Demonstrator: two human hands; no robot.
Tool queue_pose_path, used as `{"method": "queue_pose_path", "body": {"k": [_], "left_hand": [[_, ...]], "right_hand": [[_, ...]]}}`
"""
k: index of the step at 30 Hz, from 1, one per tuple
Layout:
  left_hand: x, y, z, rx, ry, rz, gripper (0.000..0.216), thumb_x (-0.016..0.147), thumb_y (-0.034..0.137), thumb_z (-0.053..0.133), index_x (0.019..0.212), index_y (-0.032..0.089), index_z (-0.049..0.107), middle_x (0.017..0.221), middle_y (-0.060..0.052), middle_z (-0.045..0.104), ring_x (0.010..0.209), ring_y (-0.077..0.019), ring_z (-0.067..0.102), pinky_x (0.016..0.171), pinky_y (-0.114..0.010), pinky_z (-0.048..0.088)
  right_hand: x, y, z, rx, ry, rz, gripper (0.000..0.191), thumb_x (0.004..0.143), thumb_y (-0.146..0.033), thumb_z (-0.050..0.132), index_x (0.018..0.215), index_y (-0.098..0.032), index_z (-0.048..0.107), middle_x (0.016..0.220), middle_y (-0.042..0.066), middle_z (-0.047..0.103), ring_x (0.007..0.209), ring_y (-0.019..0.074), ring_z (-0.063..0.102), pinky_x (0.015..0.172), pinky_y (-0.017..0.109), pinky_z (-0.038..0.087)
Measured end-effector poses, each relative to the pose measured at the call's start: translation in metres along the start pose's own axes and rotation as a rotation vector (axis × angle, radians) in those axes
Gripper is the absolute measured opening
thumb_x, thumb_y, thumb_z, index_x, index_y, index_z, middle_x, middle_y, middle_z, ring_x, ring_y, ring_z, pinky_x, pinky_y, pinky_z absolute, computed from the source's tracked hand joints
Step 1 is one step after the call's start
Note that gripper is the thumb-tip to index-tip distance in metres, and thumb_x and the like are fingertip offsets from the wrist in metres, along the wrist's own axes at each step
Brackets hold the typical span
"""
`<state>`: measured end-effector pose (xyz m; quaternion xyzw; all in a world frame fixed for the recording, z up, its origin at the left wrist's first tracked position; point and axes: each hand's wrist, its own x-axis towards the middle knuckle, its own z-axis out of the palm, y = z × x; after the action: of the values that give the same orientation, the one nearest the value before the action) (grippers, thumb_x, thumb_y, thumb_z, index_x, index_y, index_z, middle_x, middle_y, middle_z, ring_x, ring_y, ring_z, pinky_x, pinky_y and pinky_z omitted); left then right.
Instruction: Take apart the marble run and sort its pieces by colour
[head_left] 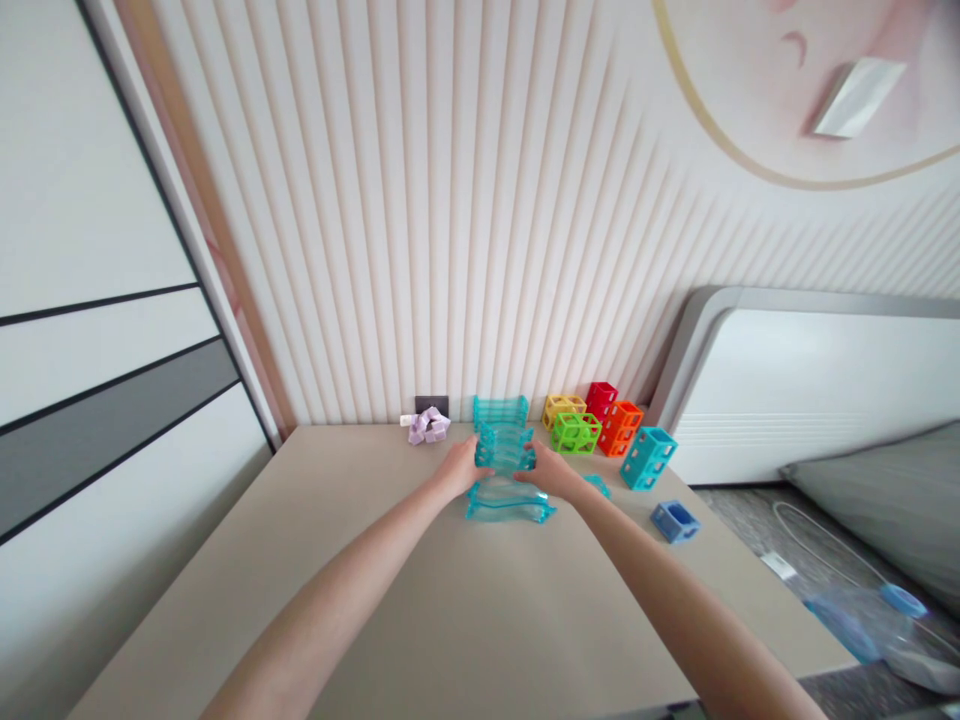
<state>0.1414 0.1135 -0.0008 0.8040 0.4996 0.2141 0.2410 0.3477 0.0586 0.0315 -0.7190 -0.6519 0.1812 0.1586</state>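
Observation:
My left hand [455, 468] and my right hand [552, 471] grip a see-through teal plastic piece [506, 447] from its two sides, fingers curled round the edges. Behind it a similar teal piece [500, 411] stands near the wall. In front, closer to me, a wider, wavy teal piece [511, 502] lies on the table. Whether the held piece touches the other two I cannot tell. A small teal part [598, 486] lies partly hidden beside my right forearm.
On the tabletop [375, 600], open-frame blocks stand at the right: yellow [559, 408], green [576, 433], red [601, 401], orange [621, 429], teal [648, 458], blue [676, 521]. A lilac bundle [428, 426] sits by a black wall socket [432, 404]. A white headboard [810, 390] borders the right.

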Motion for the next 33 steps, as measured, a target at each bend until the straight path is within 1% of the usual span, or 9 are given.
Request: {"method": "queue_pose_path", "body": {"k": [3, 8, 11, 14, 18, 21, 24, 28, 33], "left_hand": [[0.001, -0.004, 0.0, -0.005, -0.018, 0.01, 0.037, 0.07, 0.027, 0.085, 0.099, 0.018, 0.063, 0.09, -0.007, 0.076, 0.089, -0.0258, 0.073, 0.075, -0.031, 0.052], [0.003, -0.011, 0.001, -0.029, -0.04, 0.019, 0.033, 0.068, 0.023, 0.086, 0.092, 0.019, 0.063, 0.086, -0.004, 0.075, 0.085, -0.0246, 0.073, 0.075, -0.031, 0.053], [0.003, -0.014, 0.003, -0.059, -0.041, 0.024, 0.033, 0.067, 0.016, 0.085, 0.092, 0.019, 0.064, 0.087, -0.005, 0.077, 0.086, -0.0243, 0.074, 0.076, -0.031, 0.055], [0.0, -0.017, 0.003, -0.096, -0.019, 0.032, 0.031, 0.071, 0.007, 0.078, 0.098, 0.018, 0.066, 0.095, -0.007, 0.078, 0.093, -0.0241, 0.075, 0.083, -0.033, 0.057], [-0.02, -0.024, -0.001, -0.149, 0.076, 0.048, 0.026, 0.088, 0.01, 0.059, 0.113, 0.017, 0.065, 0.11, -0.013, 0.076, 0.108, -0.0254, 0.072, 0.097, -0.039, 0.054], [-0.047, -0.03, -0.005, -0.207, 0.113, 0.087, 0.028, 0.098, 0.022, 0.048, 0.12, 0.017, 0.064, 0.116, -0.014, 0.075, 0.109, -0.0235, 0.071, 0.098, -0.039, 0.055], [-0.074, -0.036, -0.006, -0.249, 0.108, 0.138, 0.036, 0.096, 0.036, 0.054, 0.128, 0.019, 0.061, 0.123, -0.012, 0.073, 0.111, -0.0232, 0.07, 0.1, -0.038, 0.055], [-0.094, -0.044, 0.0, -0.28, 0.072, 0.236, 0.056, 0.086, 0.042, 0.07, 0.137, 0.023, 0.056, 0.132, -0.012, 0.068, 0.12, -0.0257, 0.065, 0.107, -0.043, 0.05], [-0.094, -0.045, 0.005, -0.266, 0.015, 0.266, 0.059, 0.082, 0.029, 0.073, 0.138, 0.026, 0.054, 0.135, -0.009, 0.065, 0.125, -0.0248, 0.061, 0.112, -0.045, 0.045]], "right_hand": [[0.001, 0.002, -0.001, 0.019, -0.012, -0.005, 0.054, 0.076, -0.033, 0.08, 0.124, -0.015, 0.061, 0.099, 0.009, 0.074, 0.089, 0.0228, 0.07, 0.079, 0.03, 0.051], [0.003, 0.006, -0.001, 0.05, -0.012, -0.007, 0.048, 0.081, -0.035, 0.075, 0.124, -0.017, 0.063, 0.092, 0.007, 0.075, 0.085, 0.0224, 0.071, 0.077, 0.03, 0.053], [0.001, 0.006, -0.004, 0.068, -0.005, -0.011, 0.055, 0.078, -0.035, 0.077, 0.128, -0.018, 0.062, 0.092, 0.006, 0.075, 0.084, 0.0227, 0.072, 0.077, 0.031, 0.054], [-0.007, 0.008, -0.01, 0.09, 0.031, -0.01, 0.061, 0.08, -0.036, 0.076, 0.135, -0.017, 0.058, 0.1, 0.009, 0.076, 0.09, 0.0242, 0.073, 0.081, 0.033, 0.054], [-0.035, 0.015, -0.007, 0.125, 0.153, 0.004, 0.055, 0.095, -0.04, 0.055, 0.143, -0.013, 0.05, 0.121, 0.017, 0.07, 0.109, 0.0264, 0.069, 0.093, 0.037, 0.052], [-0.062, 0.026, 0.015, 0.212, 0.379, -0.018, 0.052, 0.098, -0.045, 0.045, 0.137, -0.012, 0.055, 0.128, 0.018, 0.067, 0.12, 0.0287, 0.063, 0.1, 0.042, 0.05], [-0.082, 0.037, 0.044, 0.262, 0.503, -0.086, 0.053, 0.095, -0.048, 0.049, 0.138, -0.017, 0.055, 0.139, 0.017, 0.06, 0.13, 0.0301, 0.055, 0.11, 0.048, 0.043], [-0.088, 0.046, 0.065, 0.347, 0.417, -0.096, 0.06, 0.091, -0.049, 0.054, 0.142, -0.019, 0.049, 0.138, 0.015, 0.06, 0.125, 0.0296, 0.059, 0.107, 0.048, 0.047], [-0.087, 0.05, 0.066, 0.349, 0.34, -0.093, 0.065, 0.086, -0.043, 0.06, 0.144, -0.017, 0.047, 0.13, 0.015, 0.066, 0.12, 0.0296, 0.064, 0.104, 0.046, 0.05]]}}
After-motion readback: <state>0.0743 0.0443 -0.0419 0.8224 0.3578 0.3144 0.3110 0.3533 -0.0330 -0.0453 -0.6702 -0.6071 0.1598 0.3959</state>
